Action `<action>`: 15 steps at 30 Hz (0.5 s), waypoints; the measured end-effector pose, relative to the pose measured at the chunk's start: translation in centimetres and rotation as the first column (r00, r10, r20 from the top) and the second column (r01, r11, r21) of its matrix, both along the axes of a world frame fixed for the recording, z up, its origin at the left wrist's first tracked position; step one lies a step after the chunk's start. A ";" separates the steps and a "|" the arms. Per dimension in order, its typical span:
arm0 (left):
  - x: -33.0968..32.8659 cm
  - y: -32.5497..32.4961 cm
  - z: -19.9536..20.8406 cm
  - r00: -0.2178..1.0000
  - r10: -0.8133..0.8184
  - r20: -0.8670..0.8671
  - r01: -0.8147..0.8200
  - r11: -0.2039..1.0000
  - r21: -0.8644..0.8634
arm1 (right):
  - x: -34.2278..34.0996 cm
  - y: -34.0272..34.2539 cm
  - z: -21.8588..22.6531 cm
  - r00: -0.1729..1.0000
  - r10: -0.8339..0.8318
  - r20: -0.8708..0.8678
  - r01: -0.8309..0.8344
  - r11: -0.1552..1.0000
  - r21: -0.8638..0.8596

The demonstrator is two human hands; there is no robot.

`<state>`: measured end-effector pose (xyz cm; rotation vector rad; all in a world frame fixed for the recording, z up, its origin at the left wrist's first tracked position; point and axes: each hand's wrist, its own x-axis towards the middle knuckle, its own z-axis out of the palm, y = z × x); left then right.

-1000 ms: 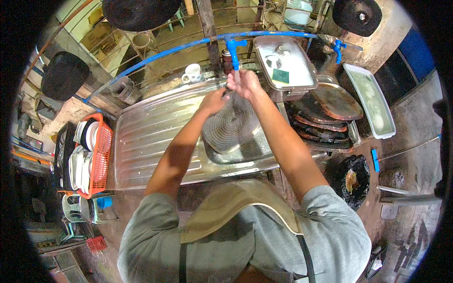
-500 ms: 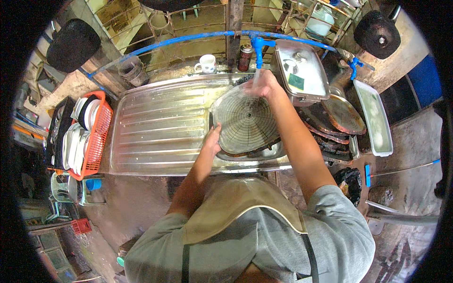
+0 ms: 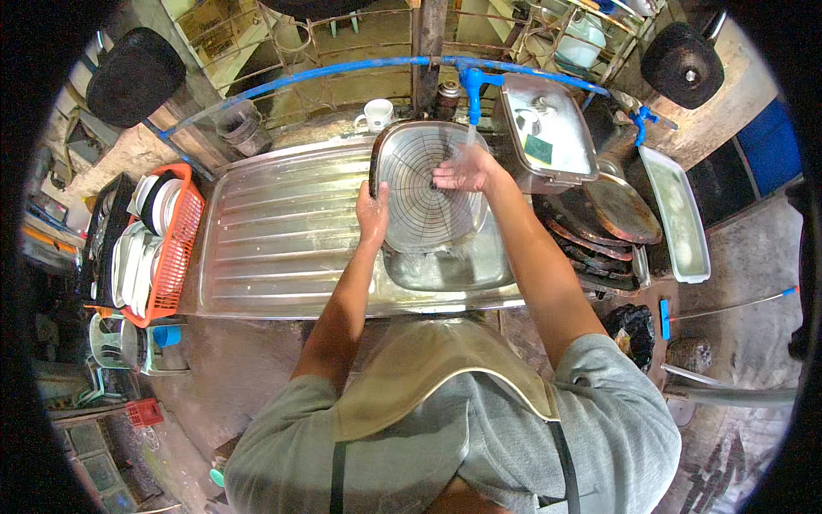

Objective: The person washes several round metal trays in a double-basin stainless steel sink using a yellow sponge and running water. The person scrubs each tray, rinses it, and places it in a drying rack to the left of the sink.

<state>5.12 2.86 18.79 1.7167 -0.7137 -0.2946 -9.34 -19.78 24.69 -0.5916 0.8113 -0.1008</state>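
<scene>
Over the steel sink basin (image 3: 449, 272) I hold a shallow metal pan (image 3: 411, 158), tilted, with a dark rim and a web of rings and spokes across its grey face. My left hand (image 3: 373, 214) is closed on the pan's left edge, thumb on the face. My right hand (image 3: 464, 171) lies with fingers stretched out at the middle of the face, gripping nothing. Water falls from the blue tap (image 3: 473, 90) onto this hand and the pan.
Left of the basin runs a ribbed steel drainboard (image 3: 282, 231), with an orange basket (image 3: 177, 257) of plates beyond. A tub (image 3: 552, 137) of suds with a green pad stands right of the tap, near stacked blackened pans (image 3: 621, 210). A white mug (image 3: 377, 114) sits behind.
The pan has gone up and a little left, showing more of the basin. My left hand rose with it; my right hand moved from the far edge down onto its face.
</scene>
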 end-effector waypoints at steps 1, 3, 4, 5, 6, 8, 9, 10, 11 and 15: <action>-0.4 -0.4 1.2 0.998 -0.020 0.056 0.016 0.996 0.087 | -0.9 -1.2 -1.0 0.996 -0.022 0.082 0.018 0.999 0.043; -2.0 -1.5 3.4 0.995 -0.061 0.078 0.066 0.995 -0.068 | -2.9 -3.5 -2.5 0.967 -0.072 0.246 0.040 0.991 0.130; -1.3 -0.5 3.5 0.993 -0.048 0.108 0.061 0.992 -0.115 | -1.4 -1.4 -1.2 0.972 -0.164 0.169 0.135 0.976 0.168; -0.3 0.4 3.5 0.989 -0.025 0.145 0.031 0.999 -0.039 | 0.0 -0.3 -1.6 0.963 -0.154 0.220 0.112 0.975 0.194; 0.0 0.2 4.0 0.985 -0.025 0.173 0.022 1.000 0.017 | 0.0 -0.3 -1.5 0.951 -0.164 0.262 0.113 0.973 0.201; -0.1 0.0 4.7 0.975 -0.064 0.211 0.036 0.990 0.137 | -0.1 -0.3 -1.5 0.909 -0.178 0.376 0.112 0.975 0.192; -1.0 -0.4 6.2 0.970 -0.117 0.214 0.074 0.977 0.199 | -0.7 -1.0 -1.8 0.895 -0.237 0.379 0.172 0.965 0.197; -1.8 -0.8 7.3 0.962 -0.168 0.215 0.110 0.960 0.259 | -1.1 -1.4 -1.9 0.876 -0.293 0.382 0.231 0.952 0.201; -2.4 -1.5 8.0 0.947 -0.214 0.238 0.137 0.943 0.302 | -1.6 -1.8 -2.1 0.854 -0.350 0.384 0.291 0.935 0.204; -1.1 -2.0 8.8 0.876 -0.336 0.347 0.160 0.880 0.448 | -2.9 0.5 -1.9 0.918 -0.299 0.260 0.345 0.926 -0.154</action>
